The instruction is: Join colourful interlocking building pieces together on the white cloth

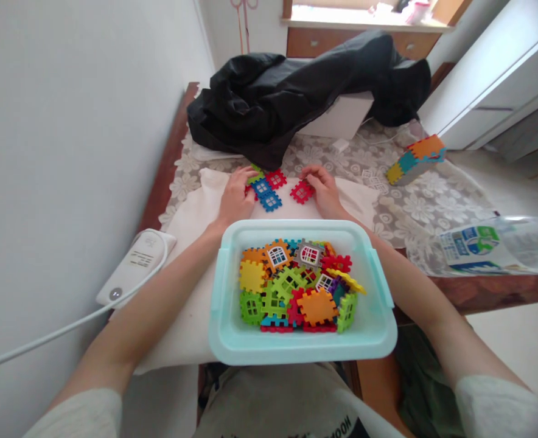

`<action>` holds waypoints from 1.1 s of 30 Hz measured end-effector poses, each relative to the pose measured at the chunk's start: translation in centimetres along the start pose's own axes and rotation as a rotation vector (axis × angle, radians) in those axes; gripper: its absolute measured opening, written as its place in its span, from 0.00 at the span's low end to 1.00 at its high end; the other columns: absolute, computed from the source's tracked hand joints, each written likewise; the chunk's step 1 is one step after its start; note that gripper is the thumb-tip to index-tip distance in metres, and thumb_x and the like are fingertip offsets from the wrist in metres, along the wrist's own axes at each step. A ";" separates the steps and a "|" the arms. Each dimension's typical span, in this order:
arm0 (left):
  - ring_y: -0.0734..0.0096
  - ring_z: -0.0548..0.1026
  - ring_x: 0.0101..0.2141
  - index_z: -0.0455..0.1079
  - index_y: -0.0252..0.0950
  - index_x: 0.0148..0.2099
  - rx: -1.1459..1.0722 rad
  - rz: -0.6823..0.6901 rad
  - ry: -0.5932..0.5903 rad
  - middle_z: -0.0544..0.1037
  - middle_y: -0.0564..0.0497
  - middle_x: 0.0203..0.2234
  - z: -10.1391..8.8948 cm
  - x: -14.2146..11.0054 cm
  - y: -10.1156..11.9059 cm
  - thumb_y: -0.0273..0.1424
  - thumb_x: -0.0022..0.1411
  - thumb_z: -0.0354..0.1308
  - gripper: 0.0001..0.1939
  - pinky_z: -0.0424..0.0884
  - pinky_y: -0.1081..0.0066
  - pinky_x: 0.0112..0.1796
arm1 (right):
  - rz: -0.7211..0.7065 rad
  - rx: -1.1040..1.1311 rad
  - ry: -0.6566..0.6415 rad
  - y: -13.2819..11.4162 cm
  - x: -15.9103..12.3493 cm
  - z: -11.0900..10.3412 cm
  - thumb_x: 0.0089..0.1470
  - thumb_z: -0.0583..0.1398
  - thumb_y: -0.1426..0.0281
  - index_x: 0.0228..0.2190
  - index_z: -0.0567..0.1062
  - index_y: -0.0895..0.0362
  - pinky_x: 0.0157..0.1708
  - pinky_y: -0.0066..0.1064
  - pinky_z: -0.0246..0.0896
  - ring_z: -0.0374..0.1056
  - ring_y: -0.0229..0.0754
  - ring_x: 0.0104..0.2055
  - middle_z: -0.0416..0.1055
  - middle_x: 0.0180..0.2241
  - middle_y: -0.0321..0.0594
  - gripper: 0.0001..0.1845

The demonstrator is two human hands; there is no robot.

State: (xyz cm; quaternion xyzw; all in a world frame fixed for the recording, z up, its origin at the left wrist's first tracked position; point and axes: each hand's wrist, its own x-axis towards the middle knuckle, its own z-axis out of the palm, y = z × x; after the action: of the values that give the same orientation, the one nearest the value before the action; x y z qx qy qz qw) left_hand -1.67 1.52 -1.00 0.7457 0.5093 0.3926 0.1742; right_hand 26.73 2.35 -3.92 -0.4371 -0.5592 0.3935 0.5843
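Observation:
My left hand (240, 193) closes on the left side of a joined group of window-patterned building tiles. Blue tiles (266, 194) sit in its middle and front, with a red tile (276, 179) at the right and a green tile (254, 175) at the back, partly behind my fingers. To the right, my right hand (322, 187) pinches a single red window tile (301, 191), apart from the group. A pale turquoise bin (303, 351) close to my body holds many loose tiles in orange, yellow, green, red and other colours.
A black cloth (291, 91) lies across the back over a white box (342, 115). An assembled tile block (417, 157) stands at right, near a clear plastic bottle (501, 246). On the left is a white power strip (134, 267) with a cable, by the wall.

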 end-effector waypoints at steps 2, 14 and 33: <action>0.42 0.67 0.83 0.81 0.37 0.67 0.097 0.044 -0.073 0.80 0.40 0.76 0.2 -0.2 0.5 0.23 0.66 0.59 0.29 0.59 0.38 0.84 | -0.025 -0.060 -0.052 -0.3 -0.4 0.3 0.62 0.66 0.55 0.45 0.77 0.47 0.52 0.45 0.77 0.76 0.50 0.44 0.81 0.43 0.40 0.13; 0.36 0.70 0.81 0.70 0.33 0.78 0.148 0.132 -0.266 0.68 0.27 0.83 -0.2 -0.4 0.8 0.39 0.70 0.73 0.40 0.66 0.39 0.81 | -0.105 -0.095 0.001 0.0 -0.8 0.5 0.42 0.61 0.67 0.45 0.78 0.49 0.47 0.43 0.79 0.78 0.49 0.43 0.85 0.46 0.41 0.24; 0.42 0.58 0.87 0.74 0.41 0.80 0.267 0.375 -0.444 0.67 0.38 0.85 -0.2 -0.9 2.4 0.40 0.84 0.59 0.29 0.49 0.30 0.85 | -0.097 0.023 0.106 0.5 -0.1 0.1 0.48 0.63 0.66 0.42 0.81 0.49 0.69 0.53 0.78 0.82 0.54 0.62 0.88 0.55 0.45 0.16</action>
State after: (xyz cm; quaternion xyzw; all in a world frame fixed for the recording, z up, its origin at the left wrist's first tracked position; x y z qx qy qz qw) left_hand -0.49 -0.31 0.35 0.9103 0.3595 0.1753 0.1062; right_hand 26.60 2.36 -4.40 -0.4229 -0.5434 0.3477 0.6364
